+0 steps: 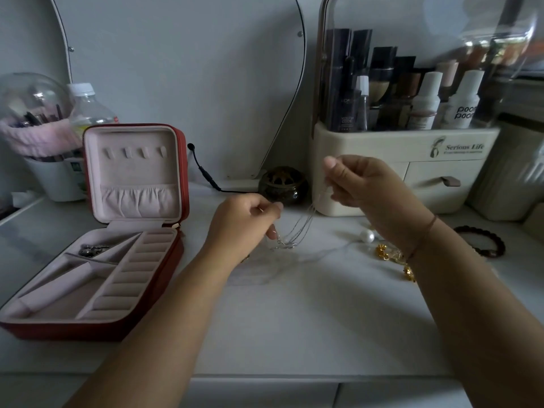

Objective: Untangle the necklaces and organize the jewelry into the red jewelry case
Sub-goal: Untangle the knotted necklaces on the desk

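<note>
Head view. White desk (294, 325), seen from above and in front. The red jewelry case (59, 329) sits open at the left side of the desk, base flat, lid standing upright behind it. The pink lining shows a row of small hooks and a gathered pocket in the lid, and ring rolls and divided compartments in the base. One dark metallic piece (93, 250) lies in a back compartment of the base; its type cannot be told. The silver necklaces (304, 223) are over the middle of the desk, well apart from the case, held between both hands as several thin strands slanting up to the right. The left hand (244, 225) is low, close to the desk, fingers curled, pinching the lower bunched end of the strands. The right hand (362, 184) is raised higher, thumb and forefinger pinching the upper end, other fingers curled in. One faint strand trails along the desk toward a pearl (367, 236). Near the right wrist lie gold pieces (384, 252), partly hidden by the arm. A dark bead bracelet (487, 244) rests toward the right edge. Along the back edge: a cream cosmetics organizer (382, 148) with bottles, a small dark pot (282, 185), a black cable (203, 172).
</note>
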`<action>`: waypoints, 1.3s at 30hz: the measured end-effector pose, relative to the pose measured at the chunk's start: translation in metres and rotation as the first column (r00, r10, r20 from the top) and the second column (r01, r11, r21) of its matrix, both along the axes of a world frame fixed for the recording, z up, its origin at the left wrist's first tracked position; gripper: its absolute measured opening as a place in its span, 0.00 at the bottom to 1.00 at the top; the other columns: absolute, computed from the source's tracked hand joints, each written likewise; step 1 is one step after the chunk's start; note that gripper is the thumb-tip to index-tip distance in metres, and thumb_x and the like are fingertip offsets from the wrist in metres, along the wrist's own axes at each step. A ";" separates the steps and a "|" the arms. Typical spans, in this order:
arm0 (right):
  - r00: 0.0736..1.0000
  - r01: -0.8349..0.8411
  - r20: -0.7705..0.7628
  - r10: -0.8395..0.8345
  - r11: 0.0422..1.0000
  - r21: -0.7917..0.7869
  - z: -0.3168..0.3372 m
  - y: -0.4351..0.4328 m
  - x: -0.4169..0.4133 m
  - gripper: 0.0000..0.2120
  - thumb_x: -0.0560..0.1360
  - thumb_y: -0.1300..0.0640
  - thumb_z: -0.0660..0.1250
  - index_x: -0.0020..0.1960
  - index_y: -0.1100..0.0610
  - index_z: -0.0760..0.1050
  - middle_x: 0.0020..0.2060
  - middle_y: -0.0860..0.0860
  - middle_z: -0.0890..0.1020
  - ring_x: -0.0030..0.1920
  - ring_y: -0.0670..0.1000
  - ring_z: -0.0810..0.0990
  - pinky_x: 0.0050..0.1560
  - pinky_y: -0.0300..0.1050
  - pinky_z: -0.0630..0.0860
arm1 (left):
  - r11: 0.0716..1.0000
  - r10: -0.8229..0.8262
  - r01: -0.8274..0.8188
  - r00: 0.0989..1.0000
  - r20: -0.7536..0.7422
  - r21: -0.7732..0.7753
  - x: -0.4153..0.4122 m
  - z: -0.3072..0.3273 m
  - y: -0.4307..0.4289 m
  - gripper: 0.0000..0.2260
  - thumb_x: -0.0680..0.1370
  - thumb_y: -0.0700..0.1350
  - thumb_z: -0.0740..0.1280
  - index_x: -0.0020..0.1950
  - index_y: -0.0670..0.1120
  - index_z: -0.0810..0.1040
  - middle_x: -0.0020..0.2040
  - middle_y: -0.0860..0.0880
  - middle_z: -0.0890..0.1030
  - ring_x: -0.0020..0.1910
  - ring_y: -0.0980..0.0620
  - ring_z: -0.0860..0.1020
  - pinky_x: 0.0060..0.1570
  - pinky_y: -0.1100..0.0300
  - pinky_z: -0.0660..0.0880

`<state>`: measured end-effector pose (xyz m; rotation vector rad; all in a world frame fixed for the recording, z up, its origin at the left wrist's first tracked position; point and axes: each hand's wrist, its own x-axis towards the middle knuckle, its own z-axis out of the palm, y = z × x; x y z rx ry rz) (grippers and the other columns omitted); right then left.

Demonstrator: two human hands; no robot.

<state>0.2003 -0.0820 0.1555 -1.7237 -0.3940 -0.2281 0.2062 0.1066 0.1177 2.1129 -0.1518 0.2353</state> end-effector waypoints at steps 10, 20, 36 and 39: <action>0.996 0.049 0.085 -0.023 0.946 -0.320 -0.010 0.016 -0.001 0.18 0.75 0.47 0.65 0.29 0.55 0.72 0.19 0.45 0.70 0.21 0.42 0.66 0.25 0.31 0.63 | 0.787 -0.461 0.376 0.885 -0.062 -0.489 -0.006 0.006 -0.013 0.21 0.73 0.60 0.61 0.52 0.45 0.82 0.46 0.44 0.84 0.49 0.46 0.83 0.55 0.54 0.78; 0.987 0.008 -0.155 -0.030 0.990 -0.144 -0.010 0.014 0.005 0.14 0.76 0.50 0.64 0.37 0.58 0.76 0.21 0.45 0.70 0.24 0.43 0.67 0.32 0.33 0.70 | 0.744 -0.450 0.286 0.883 -0.136 -0.605 -0.004 0.005 -0.010 0.05 0.76 0.42 0.66 0.48 0.42 0.78 0.27 0.51 0.71 0.23 0.56 0.67 0.35 0.61 0.77; 0.934 -0.103 -0.319 0.159 0.977 0.186 -0.014 0.008 0.009 0.05 0.75 0.67 0.64 0.48 0.62 0.77 0.39 0.56 0.81 0.32 0.44 0.79 0.33 0.36 0.78 | 0.777 -0.384 0.212 0.906 -0.179 -0.592 -0.004 0.008 -0.010 0.14 0.80 0.46 0.62 0.37 0.48 0.81 0.25 0.53 0.55 0.22 0.58 0.52 0.20 0.67 0.51; 0.973 -0.047 -0.219 0.071 0.992 0.114 -0.015 0.009 0.010 0.04 0.75 0.67 0.65 0.45 0.60 0.79 0.37 0.56 0.79 0.32 0.46 0.77 0.32 0.35 0.75 | 0.772 -0.393 0.201 0.897 -0.203 -0.603 -0.004 0.008 -0.009 0.19 0.80 0.48 0.62 0.28 0.50 0.74 0.24 0.54 0.55 0.21 0.58 0.52 0.20 0.67 0.50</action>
